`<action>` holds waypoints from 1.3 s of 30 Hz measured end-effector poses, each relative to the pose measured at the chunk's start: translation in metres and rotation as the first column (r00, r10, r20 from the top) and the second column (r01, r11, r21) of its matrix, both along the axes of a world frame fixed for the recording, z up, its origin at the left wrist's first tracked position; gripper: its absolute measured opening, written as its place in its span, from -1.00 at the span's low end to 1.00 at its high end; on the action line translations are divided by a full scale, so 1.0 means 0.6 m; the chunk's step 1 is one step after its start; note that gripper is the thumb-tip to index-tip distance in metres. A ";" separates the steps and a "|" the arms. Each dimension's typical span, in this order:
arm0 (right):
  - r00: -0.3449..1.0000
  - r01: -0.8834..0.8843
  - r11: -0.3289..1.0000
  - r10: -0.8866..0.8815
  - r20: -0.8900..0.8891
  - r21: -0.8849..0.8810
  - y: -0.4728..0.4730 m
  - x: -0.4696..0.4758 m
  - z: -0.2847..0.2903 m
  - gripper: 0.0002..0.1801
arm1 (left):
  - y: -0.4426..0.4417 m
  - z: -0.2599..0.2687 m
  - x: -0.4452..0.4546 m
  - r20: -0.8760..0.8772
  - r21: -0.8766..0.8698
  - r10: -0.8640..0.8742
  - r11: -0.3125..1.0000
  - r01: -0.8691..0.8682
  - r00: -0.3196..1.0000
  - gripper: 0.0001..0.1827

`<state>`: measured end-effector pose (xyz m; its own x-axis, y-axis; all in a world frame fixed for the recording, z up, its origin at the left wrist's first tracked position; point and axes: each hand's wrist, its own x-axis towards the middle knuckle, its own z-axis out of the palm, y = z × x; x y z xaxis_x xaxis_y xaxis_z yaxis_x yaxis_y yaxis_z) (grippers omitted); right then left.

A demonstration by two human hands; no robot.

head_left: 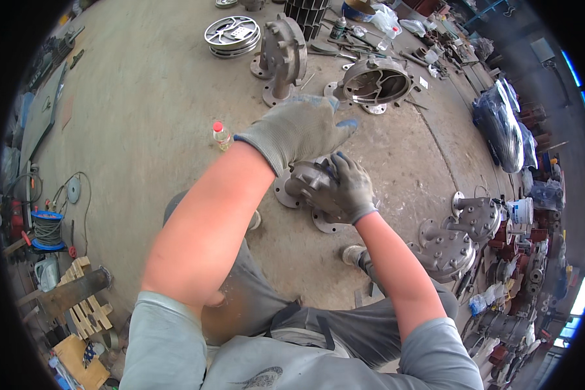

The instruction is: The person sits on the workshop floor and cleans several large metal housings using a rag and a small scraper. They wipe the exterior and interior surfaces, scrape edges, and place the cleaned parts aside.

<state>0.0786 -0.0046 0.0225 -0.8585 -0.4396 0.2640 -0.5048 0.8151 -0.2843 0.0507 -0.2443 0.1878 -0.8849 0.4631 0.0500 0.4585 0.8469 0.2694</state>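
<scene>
My left hand (304,129), in a grey knit glove with blue fingertips, is raised in front of me. Its thumb stands apart from the fingers and I see nothing between them. Below it, a grey flanged metal housing (312,180) is on the concrete floor between my feet. My right hand (353,187), gloved the same way, grips the right side of this housing, its fingers lying over the top. Part of the housing is hidden by both hands. Two round flanges (286,190) stick out at its left and lower side.
Beyond my hands stand an upright flanged housing (285,53) and an open housing (378,83). Spoked metal discs (231,36) are stacked farther left. A red-capped bottle (221,136) stands near my left forearm. Bolted housings (448,253) sit at right, and a cable reel (48,229) at left.
</scene>
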 end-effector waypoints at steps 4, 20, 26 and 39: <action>0.999 0.032 0.999 -0.032 0.002 0.017 0.118 0.039 -0.006 -0.49 | -0.009 0.000 0.023 0.025 -0.103 -0.143 0.984 0.145 0.989 -0.62; 0.987 0.150 0.965 -0.134 0.088 -0.213 0.184 0.130 0.072 -0.47 | -0.111 0.026 0.092 0.158 0.070 0.210 0.972 -0.223 0.965 -0.36; 0.974 -0.158 0.940 0.098 0.205 0.302 -0.071 -0.050 0.010 -0.37 | -0.105 0.043 0.064 0.128 -0.051 -0.045 0.997 0.051 0.991 -0.42; 0.769 -0.594 0.643 0.279 0.575 0.483 -0.229 -0.117 -0.164 -0.57 | -0.125 0.017 0.062 0.231 0.171 0.318 0.917 -0.360 0.920 -0.41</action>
<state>0.0086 -0.1417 -0.0760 -0.4610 -0.7105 -0.5317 -0.8058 0.5862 -0.0846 0.0876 -0.3193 0.1983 -0.9884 0.1311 -0.0770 0.0741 0.8578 0.5087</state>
